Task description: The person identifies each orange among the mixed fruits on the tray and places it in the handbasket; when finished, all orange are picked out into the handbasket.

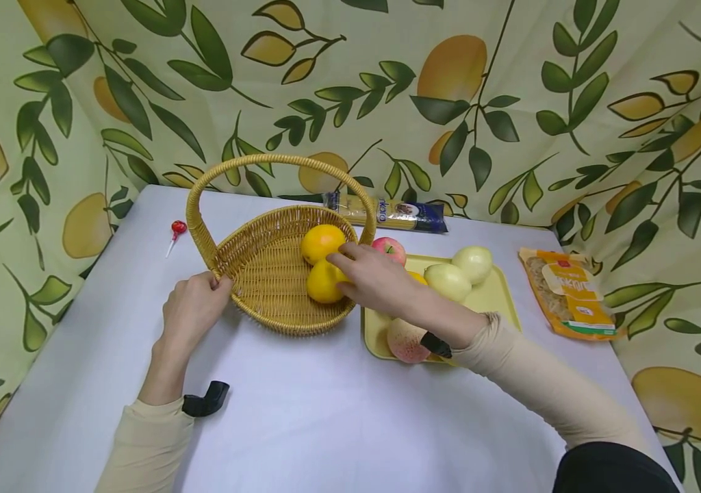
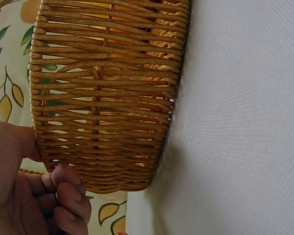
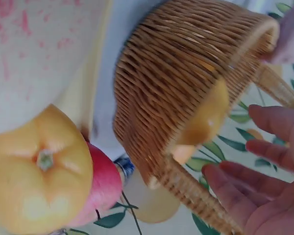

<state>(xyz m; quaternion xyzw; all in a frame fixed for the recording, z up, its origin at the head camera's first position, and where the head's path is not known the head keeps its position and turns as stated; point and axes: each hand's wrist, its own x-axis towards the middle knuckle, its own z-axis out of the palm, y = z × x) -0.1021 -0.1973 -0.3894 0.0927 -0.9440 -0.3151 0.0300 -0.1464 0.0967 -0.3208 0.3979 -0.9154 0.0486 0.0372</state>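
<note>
A wicker basket (image 1: 270,274) with a tall handle stands on the white table. In it, an orange (image 1: 322,244) and a yellow round fruit (image 1: 324,282) lie side by side at the right. My left hand (image 1: 193,305) pinches the basket's left rim by the handle base; in the left wrist view the thumb is inside the rim and the fingers curl outside. My right hand (image 1: 381,277) reaches over the basket's right rim, beside the two fruits. In the right wrist view, its loosely bent fingers (image 3: 230,188) stand apart from the yellow fruit (image 3: 208,115) and hold nothing.
Right of the basket, a yellow tray (image 1: 504,308) bears a pinkish peach-like fruit (image 1: 407,342), a yellow-orange fruit (image 3: 39,171) and two pale fruits (image 1: 447,282). A red apple (image 1: 389,249), spaghetti packet (image 1: 412,214), orange bag (image 1: 572,294) and red lollipop (image 1: 178,228) are around.
</note>
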